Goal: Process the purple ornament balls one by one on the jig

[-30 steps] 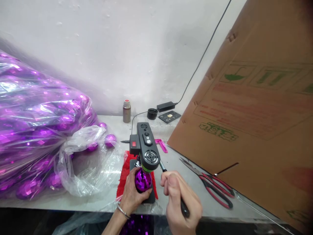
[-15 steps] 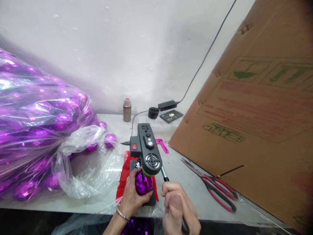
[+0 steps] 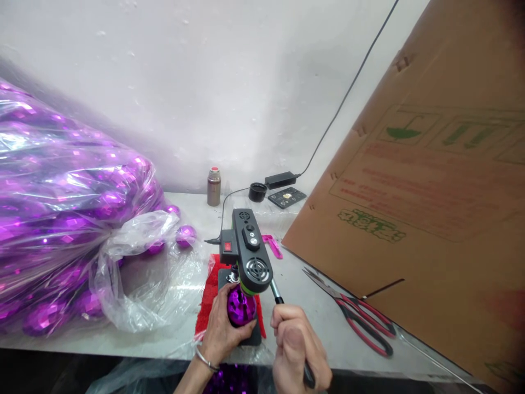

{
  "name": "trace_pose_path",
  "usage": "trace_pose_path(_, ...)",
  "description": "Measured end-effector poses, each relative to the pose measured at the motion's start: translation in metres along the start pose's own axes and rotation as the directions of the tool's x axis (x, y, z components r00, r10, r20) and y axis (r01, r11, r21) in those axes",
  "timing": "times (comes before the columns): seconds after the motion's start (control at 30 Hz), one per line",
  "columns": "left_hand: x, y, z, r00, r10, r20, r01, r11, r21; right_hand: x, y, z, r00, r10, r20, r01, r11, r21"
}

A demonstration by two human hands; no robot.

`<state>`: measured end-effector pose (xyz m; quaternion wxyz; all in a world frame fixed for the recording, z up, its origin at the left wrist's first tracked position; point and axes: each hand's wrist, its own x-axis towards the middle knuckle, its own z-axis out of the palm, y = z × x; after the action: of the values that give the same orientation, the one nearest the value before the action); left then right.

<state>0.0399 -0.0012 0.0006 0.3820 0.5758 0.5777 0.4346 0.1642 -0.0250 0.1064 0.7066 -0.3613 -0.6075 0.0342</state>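
The left hand [image 3: 221,331] has its fingers clamped around a shiny purple ball [image 3: 241,306], thumb at the lower right side and the other fingers at the upper left. The ball sits directly under the green-rimmed front end of a black machine [image 3: 253,250], over the machine's dark base [image 3: 256,335]. The right hand [image 3: 299,347] is closed in a fist on a lever [image 3: 276,291] with a metal shaft and black grip, just right of the machine. A red cloth [image 3: 208,303] lies beneath the base on the pale tabletop [image 3: 295,328]. To the left, a big clear plastic bag [image 3: 74,219] bulges with purple balls, and a loose ball [image 3: 186,236] lies near its open mouth. Behind the machine are a metal flask [image 3: 214,187] standing upright, a black cup [image 3: 257,192], a power adapter [image 3: 281,180] and a dark phone-like slab [image 3: 287,197]. A pink plastic piece [image 3: 273,246] lies right of the machine. Farther right, red-and-black scissors [image 3: 356,313] lie beside a large, tilted cardboard box [image 3: 418,191].
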Motion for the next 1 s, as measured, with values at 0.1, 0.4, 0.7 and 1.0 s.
trace_pose_path(0.1, 0.000, 0.000, 0.001, 1.000, 0.004, -0.005, -0.004, 1.000, 0.000, -0.003, 0.002, -0.002, 1.000, 0.011, 0.023, -0.011, 1.000, 0.014)
trace_pose_path(0.4, 0.001, -0.001, 0.001, 1.000, 0.002, 0.004, -0.002, 1.000, 0.007, -0.011, 0.007, -0.007, 0.996, 0.052, 0.067, -0.056, 0.997, 0.057)
trace_pose_path(0.7, 0.002, -0.001, 0.001, 1.000, 0.028, -0.004, -0.028, 1.000, -0.008, -0.015, 0.011, -0.003, 0.998, 0.057, 0.019, -0.058, 0.995, 0.079)
trace_pose_path(1.0, 0.004, -0.006, 0.005, 0.998, 0.063, -0.005, -0.063, 0.998, 0.014, -0.013, 0.007, 0.012, 0.991, 0.063, -0.117, -0.052, 0.995, 0.090)
